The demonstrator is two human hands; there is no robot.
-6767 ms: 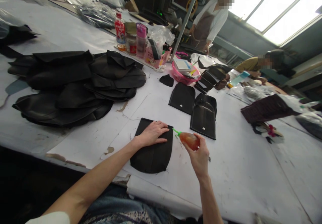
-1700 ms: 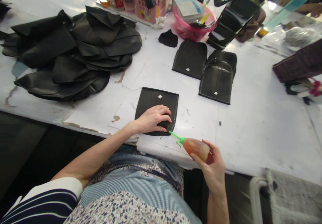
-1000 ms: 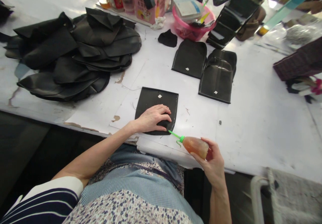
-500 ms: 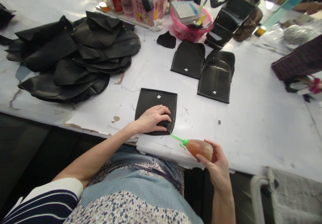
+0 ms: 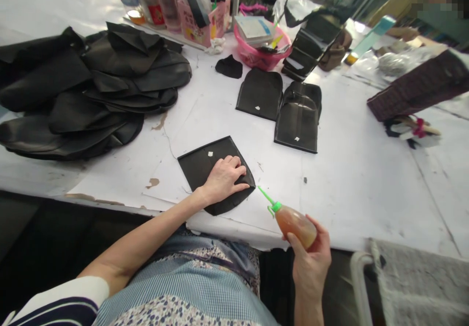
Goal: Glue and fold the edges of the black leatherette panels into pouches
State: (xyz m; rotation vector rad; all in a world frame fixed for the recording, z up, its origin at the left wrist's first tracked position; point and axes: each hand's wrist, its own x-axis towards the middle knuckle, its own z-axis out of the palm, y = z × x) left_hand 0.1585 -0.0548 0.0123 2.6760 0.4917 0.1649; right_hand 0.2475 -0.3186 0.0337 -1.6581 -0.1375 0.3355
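A black piece [image 5: 198, 164] with a small white mark lies turned at an angle near the table's front edge. My left hand [image 5: 224, 178] presses on it, fingers bent and thumb by its right corner. In my right hand [image 5: 313, 252] is a squeeze bottle [image 5: 296, 224] of amber liquid with a green nozzle. The nozzle tip points at the right corner of the piece, a small gap away. Two similar black pieces, one at the centre [image 5: 260, 94] and one stacked to its right [image 5: 296, 125], lie farther back.
A big pile of black pieces [image 5: 110, 81] covers the left. At the back stand a pink basket [image 5: 256, 58], a pink box [image 5: 194, 28] and jars. A dark patterned box [image 5: 414, 86] is at right; a grey cloth [image 5: 421, 287] hangs over a rail at lower right.
The black piece has turned under my left hand, its corner now pointing right. The bottle's nozzle has come away from the piece's edge and tilts more steeply. The whole view has shifted slightly.
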